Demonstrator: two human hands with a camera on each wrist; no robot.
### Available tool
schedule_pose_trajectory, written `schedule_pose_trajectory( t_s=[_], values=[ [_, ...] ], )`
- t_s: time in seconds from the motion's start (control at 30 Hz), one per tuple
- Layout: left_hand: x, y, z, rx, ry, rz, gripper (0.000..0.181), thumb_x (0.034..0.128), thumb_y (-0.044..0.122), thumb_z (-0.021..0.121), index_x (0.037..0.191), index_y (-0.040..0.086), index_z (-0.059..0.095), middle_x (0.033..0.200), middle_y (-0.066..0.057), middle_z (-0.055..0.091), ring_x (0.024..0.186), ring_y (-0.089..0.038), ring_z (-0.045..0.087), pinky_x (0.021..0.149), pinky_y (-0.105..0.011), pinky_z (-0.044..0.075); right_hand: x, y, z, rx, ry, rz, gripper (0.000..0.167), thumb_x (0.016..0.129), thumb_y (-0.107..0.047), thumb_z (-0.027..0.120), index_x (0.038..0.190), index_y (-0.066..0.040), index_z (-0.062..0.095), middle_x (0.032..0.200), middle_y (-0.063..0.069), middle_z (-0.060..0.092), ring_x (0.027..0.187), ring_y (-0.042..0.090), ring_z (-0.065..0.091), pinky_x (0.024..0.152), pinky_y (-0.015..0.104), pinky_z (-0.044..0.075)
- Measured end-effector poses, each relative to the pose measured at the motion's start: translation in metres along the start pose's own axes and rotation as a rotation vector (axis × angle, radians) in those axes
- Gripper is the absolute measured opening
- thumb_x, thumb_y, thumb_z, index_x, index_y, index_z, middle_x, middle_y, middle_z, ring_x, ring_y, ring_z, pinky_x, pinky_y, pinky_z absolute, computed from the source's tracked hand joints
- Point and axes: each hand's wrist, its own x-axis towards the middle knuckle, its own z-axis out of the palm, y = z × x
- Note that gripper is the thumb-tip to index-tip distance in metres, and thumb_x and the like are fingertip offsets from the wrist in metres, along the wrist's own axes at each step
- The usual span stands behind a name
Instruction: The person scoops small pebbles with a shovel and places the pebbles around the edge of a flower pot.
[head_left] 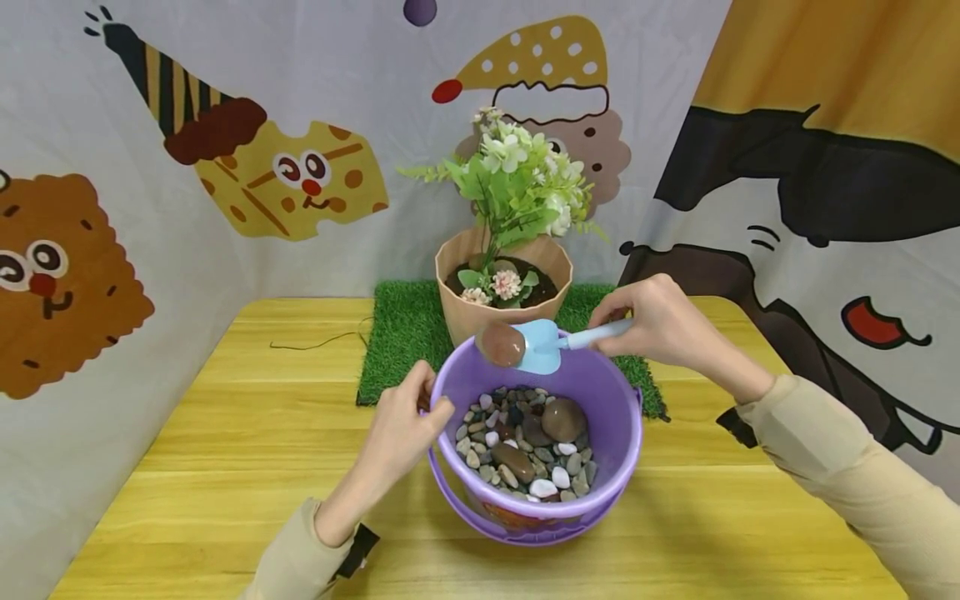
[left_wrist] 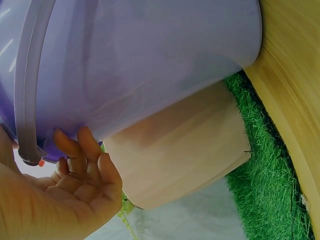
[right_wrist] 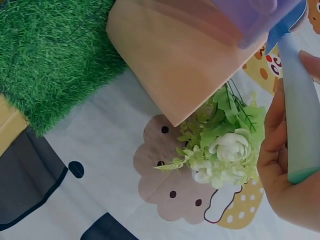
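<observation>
A purple bucket (head_left: 615,417) stands on the table, with small pebbles (head_left: 525,425) and a few larger brown stones inside. My right hand (head_left: 660,321) grips the pale handle of a blue shovel (head_left: 542,346) over the bucket's far rim. A smooth brown stone (head_left: 501,344) lies on the shovel's blade. My left hand (head_left: 401,425) holds the bucket's left rim. In the left wrist view the fingers of my left hand (left_wrist: 85,180) curl at the bucket (left_wrist: 150,55) beside its handle. The right wrist view shows my right hand (right_wrist: 290,145) round the shovel handle (right_wrist: 300,105).
Behind the bucket, a beige pot (head_left: 504,315) with green leaves and white flowers (head_left: 517,171) stands on a green turf mat (head_left: 397,333). A thin dark wire (head_left: 318,343) lies on the wooden table (head_left: 262,433) at left. A printed cloth hangs behind.
</observation>
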Motion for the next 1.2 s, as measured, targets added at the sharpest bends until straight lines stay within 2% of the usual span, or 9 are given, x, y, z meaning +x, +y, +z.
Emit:
schedule_pose_trajectory(
  t_s=[0.37, 0.8, 1.2],
  values=[
    [0.000, 0.001, 0.000, 0.001, 0.001, 0.000, 0.010, 0.0762, 0.009, 0.057, 0.082, 0.009, 0.049, 0.069, -0.006, 0.059, 0.060, -0.012, 0.055, 0.050, -0.021, 0.050, 0.019, -0.007, -0.003, -0.012, 0.018, 0.105, 0.007, 0.070, -0.016, 0.075, 0.077, -0.016, 0.074, 0.064, -0.003, 0.068, 0.051, 0.009, 0.048, 0.046, 0.020, 0.036],
    [-0.001, 0.001, 0.000, 0.010, 0.011, 0.010, 0.010, 0.0751, 0.010, 0.057, 0.081, 0.010, 0.049, 0.067, -0.004, 0.059, 0.059, -0.011, 0.054, 0.050, -0.022, 0.049, 0.043, -0.009, 0.000, 0.012, 0.052, 0.232, 0.011, 0.073, -0.018, 0.074, 0.081, -0.013, 0.076, 0.068, 0.003, 0.070, 0.050, 0.014, 0.046, 0.046, 0.025, 0.033],
    [0.000, 0.000, 0.000, 0.000, 0.003, 0.005, 0.010, 0.0763, 0.009, 0.058, 0.082, 0.009, 0.050, 0.069, -0.006, 0.059, 0.060, -0.014, 0.056, 0.049, -0.022, 0.049, 0.064, -0.004, 0.012, -0.036, 0.096, 0.227, 0.011, 0.072, -0.020, 0.072, 0.078, -0.012, 0.076, 0.060, 0.003, 0.065, 0.043, 0.014, 0.042, 0.041, 0.025, 0.030]
  ],
)
